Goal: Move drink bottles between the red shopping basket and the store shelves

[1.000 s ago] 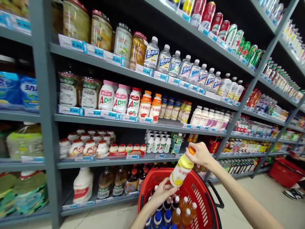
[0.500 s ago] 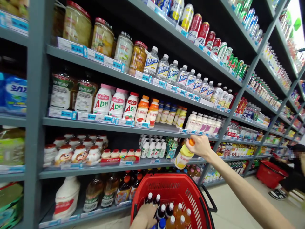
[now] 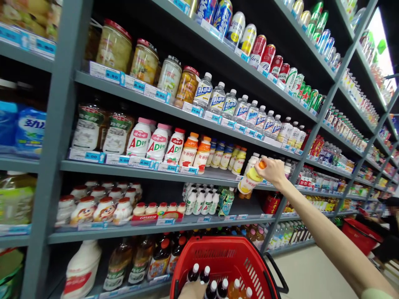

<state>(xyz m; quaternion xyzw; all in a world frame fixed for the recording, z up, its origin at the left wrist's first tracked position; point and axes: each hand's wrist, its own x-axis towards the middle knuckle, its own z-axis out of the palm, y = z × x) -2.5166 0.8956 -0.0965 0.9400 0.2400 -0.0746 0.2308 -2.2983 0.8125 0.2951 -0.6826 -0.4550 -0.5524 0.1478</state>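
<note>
My right hand (image 3: 272,171) grips a yellow-and-white drink bottle (image 3: 250,181) by its orange cap. The bottle tilts in front of the edge of the middle shelf (image 3: 174,172), close to a row of white bottles (image 3: 252,162). Similar yellow-capped bottles (image 3: 239,161) stand to its left on that shelf. Low in the view, my left hand (image 3: 193,289) is inside the red shopping basket (image 3: 215,245), against dark bottles with white caps (image 3: 205,274). Its fingers are mostly hidden by the bottles and the frame's lower edge.
Orange drink bottles (image 3: 234,286) share the basket, whose black handle (image 3: 277,272) hangs at its right side. The grey shelf unit also bears jars (image 3: 115,46), cans (image 3: 258,50) and small milk bottles (image 3: 199,202). At far right are a person (image 3: 391,232) and another red basket (image 3: 361,234).
My right hand has lifted the yellow bottle up and a little to the right, nearer the middle shelf's edge. My left hand sits lower in the view, still in the basket.
</note>
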